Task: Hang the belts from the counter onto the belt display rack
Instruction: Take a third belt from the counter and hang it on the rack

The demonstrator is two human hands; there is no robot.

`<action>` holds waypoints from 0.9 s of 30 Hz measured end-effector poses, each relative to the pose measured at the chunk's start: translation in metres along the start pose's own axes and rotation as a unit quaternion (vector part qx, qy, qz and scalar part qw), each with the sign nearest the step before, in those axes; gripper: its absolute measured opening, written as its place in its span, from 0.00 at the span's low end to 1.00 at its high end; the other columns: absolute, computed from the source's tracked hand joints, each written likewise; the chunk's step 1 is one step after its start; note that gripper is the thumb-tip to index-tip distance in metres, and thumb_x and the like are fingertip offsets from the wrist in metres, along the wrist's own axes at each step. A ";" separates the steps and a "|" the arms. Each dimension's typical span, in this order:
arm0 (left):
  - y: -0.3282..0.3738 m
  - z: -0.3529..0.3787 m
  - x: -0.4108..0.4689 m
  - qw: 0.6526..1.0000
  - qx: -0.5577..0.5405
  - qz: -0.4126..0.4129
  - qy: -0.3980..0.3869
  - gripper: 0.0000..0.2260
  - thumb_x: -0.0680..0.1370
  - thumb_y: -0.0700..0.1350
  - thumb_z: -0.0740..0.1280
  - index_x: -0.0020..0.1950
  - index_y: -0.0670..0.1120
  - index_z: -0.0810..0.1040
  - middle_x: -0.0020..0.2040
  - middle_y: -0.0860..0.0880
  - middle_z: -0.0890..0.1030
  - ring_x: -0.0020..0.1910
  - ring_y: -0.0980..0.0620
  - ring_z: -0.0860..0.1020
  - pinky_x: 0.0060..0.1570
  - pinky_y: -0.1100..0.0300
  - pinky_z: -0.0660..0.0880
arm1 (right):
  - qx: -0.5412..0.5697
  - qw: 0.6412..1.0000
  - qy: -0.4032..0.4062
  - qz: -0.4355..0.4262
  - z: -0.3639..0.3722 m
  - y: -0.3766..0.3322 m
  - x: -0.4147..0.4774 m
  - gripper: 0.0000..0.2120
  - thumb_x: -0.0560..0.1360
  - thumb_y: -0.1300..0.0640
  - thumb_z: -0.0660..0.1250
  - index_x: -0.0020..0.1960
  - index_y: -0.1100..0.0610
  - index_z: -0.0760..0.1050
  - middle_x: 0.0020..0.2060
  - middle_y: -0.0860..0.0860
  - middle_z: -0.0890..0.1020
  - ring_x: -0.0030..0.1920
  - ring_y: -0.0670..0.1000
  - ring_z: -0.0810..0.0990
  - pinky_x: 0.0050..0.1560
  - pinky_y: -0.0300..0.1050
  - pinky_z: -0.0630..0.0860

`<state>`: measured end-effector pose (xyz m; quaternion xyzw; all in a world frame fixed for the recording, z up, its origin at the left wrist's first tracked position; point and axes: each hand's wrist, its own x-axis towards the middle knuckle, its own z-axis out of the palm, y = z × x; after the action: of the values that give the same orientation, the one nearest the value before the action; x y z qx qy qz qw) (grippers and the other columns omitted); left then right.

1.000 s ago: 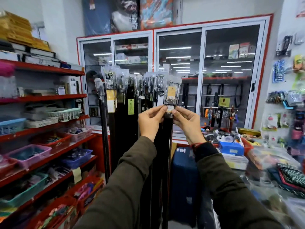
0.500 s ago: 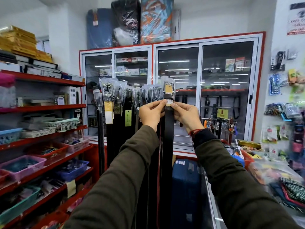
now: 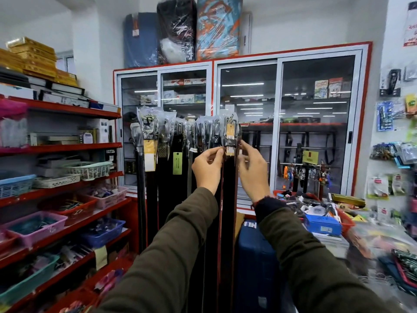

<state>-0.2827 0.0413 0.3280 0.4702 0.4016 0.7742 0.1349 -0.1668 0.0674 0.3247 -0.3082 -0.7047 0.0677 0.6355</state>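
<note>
While both arms are reaching up, scene: shop aisle.
Left hand (image 3: 208, 164): pinching the dark belt (image 3: 229, 199) just under its wrapped buckle (image 3: 230, 129).
Right hand (image 3: 252, 170): fingers loosely curled beside the strap; grip unclear.
Belt: hanging rightmost among the hanging belts (image 3: 171, 154).

Red shelves (image 3: 67, 148) with plastic baskets (image 3: 89, 169) at left, glass-door cabinet (image 3: 279, 123) behind, wrapped rolls (image 3: 217, 28) on top of it, blue suitcase (image 3: 256, 263) below, cluttered counter (image 3: 361, 231) at right.
</note>
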 end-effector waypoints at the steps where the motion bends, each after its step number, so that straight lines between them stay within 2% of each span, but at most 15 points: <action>1: -0.001 -0.002 -0.001 0.997 0.053 0.048 0.002 0.10 0.80 0.45 0.69 0.59 0.45 0.84 0.51 0.49 0.86 0.51 0.51 0.85 0.55 0.58 0.82 | -0.029 0.998 -0.002 -0.048 0.001 0.003 -0.003 0.21 0.82 0.61 0.58 0.75 0.56 0.66 0.70 0.52 0.73 0.67 0.48 0.75 0.69 0.40 0.71; 2: -0.002 -0.003 -0.002 0.990 0.100 0.102 -0.006 0.12 0.81 0.45 0.67 0.63 0.46 0.81 0.55 0.50 0.85 0.55 0.53 0.83 0.58 0.61 0.79 | -0.043 0.996 -0.009 -0.081 0.002 0.004 -0.004 0.23 0.83 0.60 0.56 0.77 0.54 0.62 0.75 0.50 0.67 0.72 0.44 0.69 0.71 0.33 0.65; 4: -0.004 -0.006 0.001 0.959 0.187 0.207 -0.044 0.17 0.83 0.45 0.63 0.73 0.47 0.73 0.70 0.49 0.77 0.69 0.54 0.74 0.69 0.63 0.70 | -0.069 0.990 -0.030 -0.116 0.005 0.005 -0.005 0.26 0.83 0.59 0.53 0.80 0.51 0.53 0.80 0.44 0.54 0.76 0.38 0.56 0.65 0.18 0.56; 6: -0.006 -0.008 0.008 0.910 0.284 0.289 -0.082 0.23 0.84 0.45 0.59 0.80 0.49 0.62 0.80 0.50 0.63 0.79 0.56 0.57 0.77 0.63 0.58 | -0.101 0.984 -0.039 -0.140 0.008 0.010 -0.002 0.29 0.83 0.60 0.54 0.81 0.51 0.47 0.81 0.44 0.46 0.80 0.40 0.47 0.63 0.15 0.51; 7: -0.009 -0.009 0.015 0.874 0.343 0.332 -0.089 0.25 0.84 0.46 0.58 0.81 0.48 0.58 0.82 0.50 0.58 0.81 0.55 0.51 0.79 0.59 0.55 | -0.113 0.981 -0.043 -0.149 0.011 0.013 0.002 0.29 0.83 0.60 0.54 0.81 0.52 0.46 0.81 0.45 0.45 0.80 0.42 0.45 0.65 0.16 0.49; 9: -0.017 -0.009 0.027 0.800 0.448 0.386 -0.098 0.27 0.84 0.46 0.57 0.82 0.47 0.52 0.83 0.48 0.53 0.82 0.49 0.48 0.80 0.48 0.55 | -0.134 0.975 -0.064 -0.163 0.016 0.022 0.008 0.30 0.83 0.60 0.54 0.81 0.53 0.45 0.81 0.47 0.45 0.80 0.43 0.42 0.71 0.24 0.50; 11: -0.024 -0.011 0.037 0.767 0.511 0.373 -0.109 0.29 0.83 0.46 0.57 0.82 0.47 0.49 0.83 0.47 0.50 0.82 0.45 0.48 0.79 0.44 0.56 | -0.152 0.970 -0.083 -0.168 0.023 0.031 0.014 0.32 0.82 0.61 0.55 0.81 0.53 0.44 0.82 0.47 0.45 0.81 0.46 0.42 0.77 0.38 0.57; 13: -0.032 -0.013 0.045 0.761 0.539 0.342 -0.116 0.31 0.83 0.47 0.58 0.83 0.48 0.47 0.84 0.48 0.48 0.83 0.45 0.47 0.79 0.43 0.55 | -0.170 0.967 -0.096 -0.165 0.029 0.038 0.019 0.34 0.81 0.61 0.56 0.81 0.53 0.43 0.81 0.47 0.44 0.81 0.48 0.42 0.78 0.51 0.61; 15: -0.038 -0.016 0.052 0.756 0.557 0.322 -0.120 0.32 0.83 0.48 0.58 0.83 0.48 0.45 0.84 0.49 0.45 0.83 0.46 0.46 0.80 0.44 0.53 | -0.181 0.964 -0.113 -0.161 0.034 0.042 0.024 0.35 0.81 0.60 0.57 0.81 0.52 0.42 0.81 0.46 0.43 0.81 0.49 0.42 0.78 0.56 0.60; 20: -0.038 -0.020 0.059 0.752 0.563 0.315 -0.133 0.33 0.82 0.49 0.60 0.83 0.49 0.45 0.83 0.50 0.45 0.83 0.47 0.47 0.80 0.44 0.51 | -0.193 0.963 -0.114 -0.151 0.042 0.046 0.025 0.34 0.81 0.59 0.57 0.81 0.53 0.43 0.81 0.47 0.44 0.81 0.50 0.42 0.79 0.55 0.58; 23: -0.032 -0.029 0.055 0.755 0.547 0.335 -0.135 0.32 0.82 0.51 0.58 0.83 0.48 0.49 0.84 0.50 0.48 0.83 0.47 0.48 0.80 0.44 0.51 | -0.198 0.967 -0.084 -0.140 0.047 0.041 0.019 0.33 0.81 0.60 0.56 0.81 0.56 0.45 0.82 0.50 0.47 0.81 0.52 0.43 0.79 0.56 0.56; 27: -0.022 -0.057 0.053 0.764 0.520 0.365 -0.111 0.30 0.83 0.53 0.56 0.82 0.46 0.51 0.83 0.48 0.52 0.83 0.49 0.49 0.81 0.45 0.48 | -0.179 0.975 -0.036 -0.128 0.058 0.022 0.006 0.32 0.81 0.59 0.56 0.81 0.55 0.46 0.82 0.50 0.48 0.81 0.51 0.43 0.80 0.57 0.51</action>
<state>-0.3616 0.0583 0.3314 0.6623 0.5227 0.3800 -0.3790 -0.2140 0.1051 0.3084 -0.3217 -0.7613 -0.1307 0.5476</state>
